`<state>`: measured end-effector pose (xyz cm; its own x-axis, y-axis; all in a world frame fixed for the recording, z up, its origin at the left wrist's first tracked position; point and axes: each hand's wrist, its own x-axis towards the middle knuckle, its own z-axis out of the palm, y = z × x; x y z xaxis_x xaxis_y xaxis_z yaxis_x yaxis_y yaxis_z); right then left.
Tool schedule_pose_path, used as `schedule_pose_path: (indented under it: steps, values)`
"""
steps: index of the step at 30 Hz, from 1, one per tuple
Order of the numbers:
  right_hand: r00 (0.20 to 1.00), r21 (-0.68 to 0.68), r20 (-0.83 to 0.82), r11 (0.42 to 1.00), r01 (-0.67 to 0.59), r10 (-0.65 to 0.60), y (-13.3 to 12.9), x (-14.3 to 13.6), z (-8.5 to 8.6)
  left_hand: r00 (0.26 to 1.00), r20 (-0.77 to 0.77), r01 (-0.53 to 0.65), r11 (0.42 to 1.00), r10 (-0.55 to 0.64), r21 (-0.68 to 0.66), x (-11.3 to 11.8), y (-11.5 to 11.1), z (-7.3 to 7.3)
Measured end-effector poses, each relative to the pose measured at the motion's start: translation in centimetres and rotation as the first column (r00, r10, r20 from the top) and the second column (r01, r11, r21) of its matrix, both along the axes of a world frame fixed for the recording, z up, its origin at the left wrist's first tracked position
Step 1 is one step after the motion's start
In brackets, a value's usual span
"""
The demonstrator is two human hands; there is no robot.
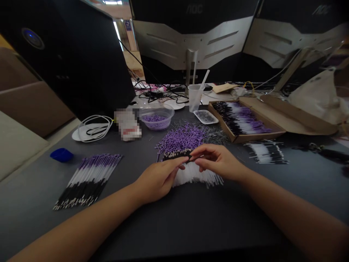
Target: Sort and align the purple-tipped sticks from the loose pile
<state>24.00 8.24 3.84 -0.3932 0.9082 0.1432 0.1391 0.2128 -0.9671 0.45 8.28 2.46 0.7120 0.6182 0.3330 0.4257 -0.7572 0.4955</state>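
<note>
Both hands meet over a bundle of white and black sticks (pixel 195 174) at the middle of the grey table. My left hand (pixel 159 178) rests against the bundle's left side, its fingers together; what they hold, if anything, is hidden. My right hand (pixel 218 162) is over the bundle's right part, with thumb and fingers curved and a gap between them. Their fingertips nearly touch. Just behind lies a heap of purple pieces (pixel 185 136), with a pile of thin clear pieces (pixel 216 135) at its right.
Finished-looking purple, white and black sticks (pixel 88 178) lie at the left near a blue object (pixel 61 155). Behind are a bowl (pixel 158 125), a small tray (pixel 206 117), a cup (pixel 194 98) and an open cardboard box (pixel 256 137). More white sticks (pixel 265 153) lie right.
</note>
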Motion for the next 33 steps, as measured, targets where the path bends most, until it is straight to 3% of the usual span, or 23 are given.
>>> schedule_pose_path:
  steps: [5, 11, 13, 15, 17, 19, 21, 23, 26, 29, 31, 33]
  values:
    - [0.997, 0.031, -0.011, 0.996, 0.081, -0.081, 0.2, 0.3, 0.5, 0.997, 0.059, -0.049, 0.996, 0.045, 0.075, -0.2, 0.3, -0.1]
    - [0.992, 0.065, 0.021, 0.990, 0.124, -0.126, 0.1, 0.1, 0.4, 0.989, 0.082, -0.126, 0.989, 0.120, 0.076, 0.2, 0.2, 0.2]
    - [0.986, 0.074, 0.005, 0.983, 0.166, -0.167, 0.1, 0.2, 0.3, 0.978, 0.136, -0.165, 0.986, 0.161, 0.019, 0.3, 0.3, 0.3]
    - [0.979, 0.073, -0.013, 0.976, 0.204, -0.203, 0.3, 0.2, 0.2, 0.944, 0.213, -0.221, 0.962, 0.252, -0.160, 0.3, 0.7, 0.5]
    - [0.975, 0.061, -0.022, 0.973, 0.221, -0.220, 0.4, 0.3, 0.0, 0.872, 0.312, -0.217, 0.868, 0.378, -0.448, 0.1, 1.5, 0.6]
    - [0.979, 0.043, -0.005, 0.978, 0.204, -0.204, 0.5, 0.2, -0.2, 0.767, 0.407, -0.104, 0.722, 0.496, -0.684, -0.2, 2.4, 0.9]
    - [0.986, 0.024, 0.037, 0.986, 0.164, -0.164, 0.4, 0.1, -0.4, 0.668, 0.480, 0.026, 0.627, 0.569, -0.779, -0.6, 3.1, 1.2]
    - [0.989, 0.004, 0.092, 0.993, 0.118, -0.118, 0.2, -0.1, -0.5, 0.601, 0.520, 0.100, 0.589, 0.606, -0.802, -0.9, 3.5, 1.4]
    - [0.985, -0.021, 0.167, 0.998, 0.056, -0.052, -0.3, -0.4, -0.3, 0.538, 0.560, 0.123, 0.598, 0.630, -0.792, -0.7, 3.2, 1.6]
    - [0.981, -0.031, 0.194, 1.000, -0.004, 0.009, -0.5, -0.5, 0.0, 0.496, 0.599, 0.087, 0.650, 0.629, -0.755, -0.4, 2.7, 1.9]
    - [0.981, -0.032, 0.193, 0.999, -0.021, 0.027, -0.5, -0.4, 0.0, 0.476, 0.613, 0.025, 0.687, 0.630, -0.726, -0.7, 2.9, 2.6]
    - [0.983, -0.030, 0.183, 0.999, -0.013, 0.018, -0.4, -0.3, 0.0, 0.513, 0.580, -0.087, 0.710, 0.633, -0.698, -1.9, 3.7, 3.5]
